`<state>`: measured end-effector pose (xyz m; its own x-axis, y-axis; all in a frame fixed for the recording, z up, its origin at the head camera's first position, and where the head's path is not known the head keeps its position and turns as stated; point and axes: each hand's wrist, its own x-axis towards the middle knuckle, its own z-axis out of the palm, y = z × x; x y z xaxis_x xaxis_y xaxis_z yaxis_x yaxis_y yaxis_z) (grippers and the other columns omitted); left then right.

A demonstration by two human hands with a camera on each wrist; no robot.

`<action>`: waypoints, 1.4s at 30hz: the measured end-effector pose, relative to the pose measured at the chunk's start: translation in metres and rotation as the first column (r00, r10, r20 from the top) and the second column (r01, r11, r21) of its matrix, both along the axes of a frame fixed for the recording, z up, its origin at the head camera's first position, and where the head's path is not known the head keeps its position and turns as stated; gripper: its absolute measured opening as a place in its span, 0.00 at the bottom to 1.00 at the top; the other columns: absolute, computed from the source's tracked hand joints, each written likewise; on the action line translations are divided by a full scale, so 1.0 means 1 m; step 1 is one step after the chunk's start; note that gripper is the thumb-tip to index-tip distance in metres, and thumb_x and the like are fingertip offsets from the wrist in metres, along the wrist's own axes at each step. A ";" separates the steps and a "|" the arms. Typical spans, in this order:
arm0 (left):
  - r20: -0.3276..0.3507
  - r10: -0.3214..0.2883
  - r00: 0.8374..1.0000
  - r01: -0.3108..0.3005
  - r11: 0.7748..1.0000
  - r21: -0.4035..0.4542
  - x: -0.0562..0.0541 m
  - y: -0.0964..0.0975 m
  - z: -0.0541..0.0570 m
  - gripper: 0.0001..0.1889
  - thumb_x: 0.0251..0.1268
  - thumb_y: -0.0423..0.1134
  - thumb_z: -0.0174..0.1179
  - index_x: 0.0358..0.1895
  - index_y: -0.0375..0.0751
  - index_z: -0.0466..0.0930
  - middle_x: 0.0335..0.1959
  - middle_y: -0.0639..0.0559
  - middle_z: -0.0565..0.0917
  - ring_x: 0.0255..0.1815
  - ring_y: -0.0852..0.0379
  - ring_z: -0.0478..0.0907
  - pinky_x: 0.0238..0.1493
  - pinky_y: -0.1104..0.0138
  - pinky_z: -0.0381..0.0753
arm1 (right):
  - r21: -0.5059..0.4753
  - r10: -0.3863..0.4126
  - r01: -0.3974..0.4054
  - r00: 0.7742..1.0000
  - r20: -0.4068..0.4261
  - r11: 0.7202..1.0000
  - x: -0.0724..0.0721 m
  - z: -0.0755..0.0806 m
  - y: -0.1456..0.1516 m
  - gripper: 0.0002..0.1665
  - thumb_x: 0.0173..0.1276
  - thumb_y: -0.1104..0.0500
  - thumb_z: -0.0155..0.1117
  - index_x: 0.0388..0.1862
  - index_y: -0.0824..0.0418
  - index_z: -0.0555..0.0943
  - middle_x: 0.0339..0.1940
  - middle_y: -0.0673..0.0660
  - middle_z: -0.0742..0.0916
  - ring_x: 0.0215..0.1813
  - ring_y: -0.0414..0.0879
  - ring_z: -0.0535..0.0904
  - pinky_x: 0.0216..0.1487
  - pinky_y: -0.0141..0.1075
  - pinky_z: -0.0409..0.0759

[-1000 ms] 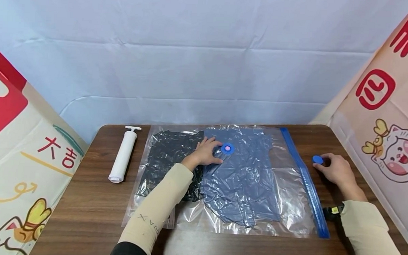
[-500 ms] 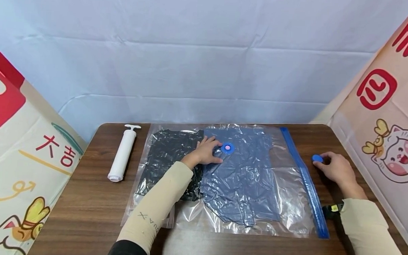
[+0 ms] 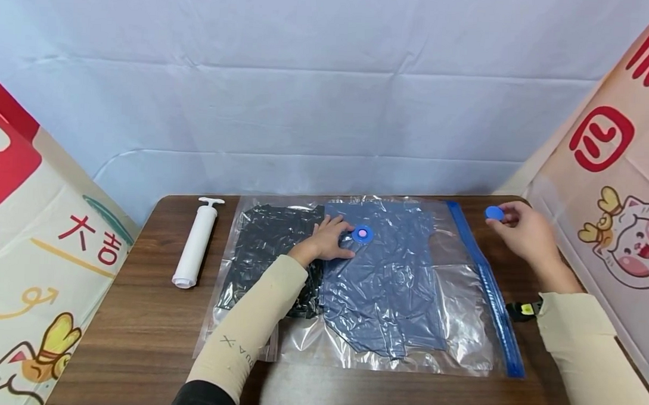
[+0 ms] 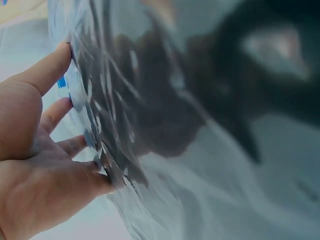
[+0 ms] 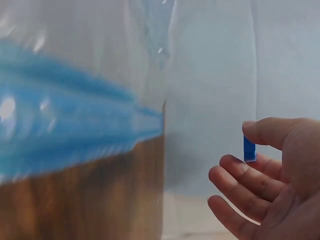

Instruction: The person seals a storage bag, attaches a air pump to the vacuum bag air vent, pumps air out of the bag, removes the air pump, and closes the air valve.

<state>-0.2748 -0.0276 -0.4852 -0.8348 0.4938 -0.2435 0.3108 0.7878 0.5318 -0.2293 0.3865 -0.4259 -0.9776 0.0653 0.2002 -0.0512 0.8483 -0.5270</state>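
Note:
A clear vacuum storage bag (image 3: 463,291) lies flat across the table, with a folded black garment (image 3: 266,242) and a blue garment (image 3: 386,288) inside it. My left hand (image 3: 328,238) rests on the bag with spread fingers, its thumb and index on either side of the round blue valve (image 3: 363,234). In the left wrist view, the fingertips (image 4: 62,105) touch the shiny plastic. Right of the bag's blue zip edge (image 3: 485,279), my right hand (image 3: 530,230) pinches a round blue cap (image 3: 494,213) between thumb and fingers. The right wrist view shows this cap (image 5: 249,149) edge-on.
A white hand pump (image 3: 196,245) with a T-shaped handle lies left of the bag. The brown wooden table (image 3: 137,339) ends at a pale cloth backdrop (image 3: 306,106). Printed cloths (image 3: 608,236) hang on both sides.
My right hand has moved away from me and slightly left, carrying the blue cap up from near the table. The left hand has stayed on the bag beside the valve.

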 end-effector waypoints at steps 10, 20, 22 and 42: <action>0.014 -0.001 1.000 0.001 1.000 0.013 -0.001 0.000 0.001 0.34 0.70 0.52 0.66 0.76 0.49 0.67 0.84 0.43 0.48 0.83 0.38 0.35 0.79 0.41 0.38 | -0.001 0.113 -0.113 0.994 0.010 0.994 -0.009 0.006 -0.037 0.25 0.71 0.55 0.70 0.56 0.73 0.77 0.42 0.71 0.86 0.43 0.62 0.83 0.31 0.31 0.76; 0.027 0.031 0.999 -0.030 0.999 -0.023 0.000 -0.001 0.001 0.35 0.70 0.52 0.66 0.76 0.51 0.66 0.84 0.46 0.48 0.84 0.41 0.35 0.80 0.45 0.37 | -0.067 0.261 -0.257 0.964 0.058 0.964 -0.024 -0.002 -0.100 0.22 0.70 0.61 0.70 0.56 0.73 0.78 0.45 0.70 0.86 0.47 0.62 0.84 0.46 0.49 0.82; 0.017 0.034 0.999 -0.034 0.999 -0.023 0.000 -0.001 0.002 0.34 0.69 0.53 0.67 0.75 0.50 0.67 0.84 0.45 0.49 0.84 0.40 0.36 0.80 0.44 0.39 | -0.077 0.302 -0.296 0.951 0.074 0.952 -0.028 -0.009 -0.115 0.22 0.70 0.61 0.70 0.57 0.73 0.78 0.46 0.70 0.86 0.48 0.62 0.84 0.50 0.53 0.81; -0.039 -0.018 0.999 0.017 0.999 -0.044 -0.001 0.001 -0.001 0.35 0.71 0.53 0.64 0.77 0.51 0.65 0.83 0.43 0.49 0.83 0.36 0.37 0.78 0.39 0.42 | -0.056 0.475 -0.472 0.872 0.115 0.880 -0.049 -0.067 -0.197 0.23 0.70 0.60 0.70 0.61 0.68 0.80 0.62 0.68 0.82 0.65 0.63 0.77 0.66 0.57 0.72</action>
